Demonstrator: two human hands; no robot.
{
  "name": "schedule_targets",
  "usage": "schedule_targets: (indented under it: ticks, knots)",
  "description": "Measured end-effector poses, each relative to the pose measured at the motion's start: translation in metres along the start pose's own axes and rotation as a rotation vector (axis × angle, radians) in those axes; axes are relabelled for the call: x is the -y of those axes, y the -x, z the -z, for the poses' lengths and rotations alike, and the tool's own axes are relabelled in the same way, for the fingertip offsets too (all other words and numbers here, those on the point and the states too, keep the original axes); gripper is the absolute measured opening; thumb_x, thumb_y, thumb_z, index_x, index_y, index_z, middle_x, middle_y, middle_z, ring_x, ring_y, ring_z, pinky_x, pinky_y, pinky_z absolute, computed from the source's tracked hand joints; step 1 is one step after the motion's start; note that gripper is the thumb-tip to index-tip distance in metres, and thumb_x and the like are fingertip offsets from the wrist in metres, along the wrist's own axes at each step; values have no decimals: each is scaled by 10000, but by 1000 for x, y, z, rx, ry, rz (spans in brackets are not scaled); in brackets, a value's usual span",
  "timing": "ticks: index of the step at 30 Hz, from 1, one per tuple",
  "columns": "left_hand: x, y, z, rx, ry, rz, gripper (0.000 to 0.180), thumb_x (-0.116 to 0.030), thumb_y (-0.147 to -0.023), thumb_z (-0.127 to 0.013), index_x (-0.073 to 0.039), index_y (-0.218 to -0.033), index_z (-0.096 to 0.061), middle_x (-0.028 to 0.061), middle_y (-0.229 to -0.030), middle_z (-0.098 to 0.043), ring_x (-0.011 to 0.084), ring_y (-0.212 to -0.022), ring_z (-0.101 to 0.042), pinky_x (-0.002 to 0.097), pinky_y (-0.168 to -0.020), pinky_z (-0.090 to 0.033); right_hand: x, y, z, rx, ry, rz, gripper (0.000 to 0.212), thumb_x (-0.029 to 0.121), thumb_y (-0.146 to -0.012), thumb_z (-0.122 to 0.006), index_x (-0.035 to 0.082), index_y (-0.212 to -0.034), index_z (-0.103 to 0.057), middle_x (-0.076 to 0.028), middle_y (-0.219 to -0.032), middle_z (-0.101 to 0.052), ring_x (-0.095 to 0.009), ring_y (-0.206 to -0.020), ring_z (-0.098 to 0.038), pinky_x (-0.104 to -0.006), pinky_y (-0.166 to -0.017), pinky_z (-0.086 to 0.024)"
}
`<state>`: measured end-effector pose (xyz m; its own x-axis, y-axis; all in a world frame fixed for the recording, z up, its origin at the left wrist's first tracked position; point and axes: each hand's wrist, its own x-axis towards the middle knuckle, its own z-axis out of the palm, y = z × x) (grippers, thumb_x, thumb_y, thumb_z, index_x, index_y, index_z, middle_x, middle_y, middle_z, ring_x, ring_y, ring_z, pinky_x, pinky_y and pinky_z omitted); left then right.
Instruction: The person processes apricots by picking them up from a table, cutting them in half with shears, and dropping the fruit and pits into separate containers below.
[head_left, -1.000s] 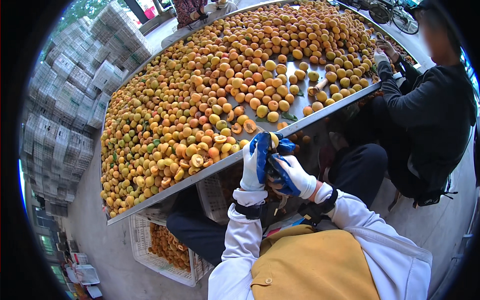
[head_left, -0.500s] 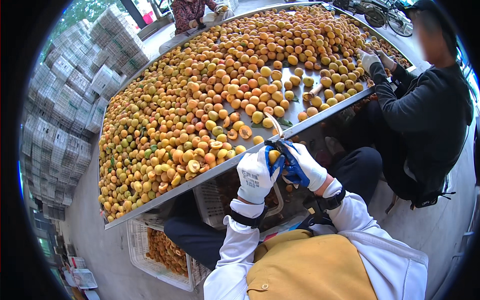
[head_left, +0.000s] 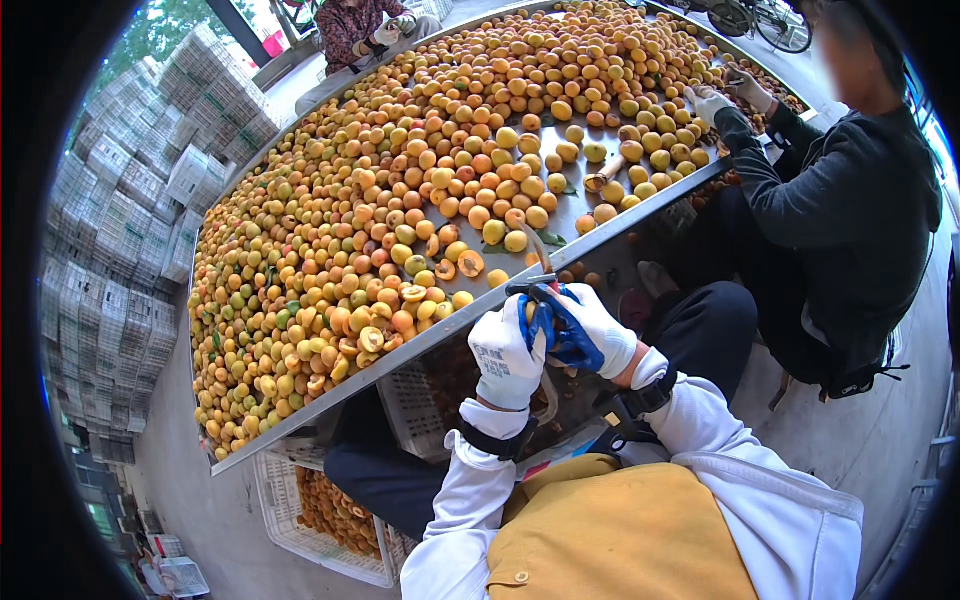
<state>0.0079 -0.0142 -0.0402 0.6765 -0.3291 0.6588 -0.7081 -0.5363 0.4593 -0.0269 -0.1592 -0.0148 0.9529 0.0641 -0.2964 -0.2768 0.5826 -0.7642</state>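
My left hand point(head_left: 508, 352), in a white glove with blue palm coating, is closed round an apricot point(head_left: 531, 310), mostly hidden by the fingers. Pressed against it is my right hand point(head_left: 593, 332), gloved alike, its fingers curled in. A hand tool with a thin curved blade point(head_left: 542, 252) and a dark handle rises from between the fingertips; it appears to be in the right hand's grip, though the fingers hide much of it. Both hands are just outside the metal rim point(head_left: 440, 328) of a table heaped with apricots point(head_left: 330, 235). Halved apricots point(head_left: 470, 263) lie near that rim.
Below the table stands a white crate point(head_left: 280, 510) of orange fruit pieces, with another crate point(head_left: 410, 405) beside my leg. A co-worker in dark clothes point(head_left: 840, 230) sits at right; another person point(head_left: 365, 35) is across the table. Stacked crates point(head_left: 120, 250) line the left.
The view has shifted slightly, so the table sits a little lower left. My hands remain together; the curved blade stands more upright, and less of the apricot shows.
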Motion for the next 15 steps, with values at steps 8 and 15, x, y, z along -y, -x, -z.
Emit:
schedule_targets:
  ticks: [8,15]
  knots:
    - [1,-4,-10,-168,912,629,404,-332,-1080,-459,-33,-844,-592,8,-781,-596,61,-735,-547,262,-665,-439,-15,1,8,175,622,601,346,195,-1029,-550,98,-1360,-511,-62,-1054,-579,-165,-937,-627,-279,-748,-534]
    - [44,-26,12,-260,784,653,380,-395,-1041,-534,-40,-978,-654,3,-696,-578,61,-540,-530,205,-484,-395,-21,-16,5,83,-284,-1,349,398,-1043,-517,82,-1169,-592,-36,-777,-554,-95,-502,-450,-263,-425,-359]
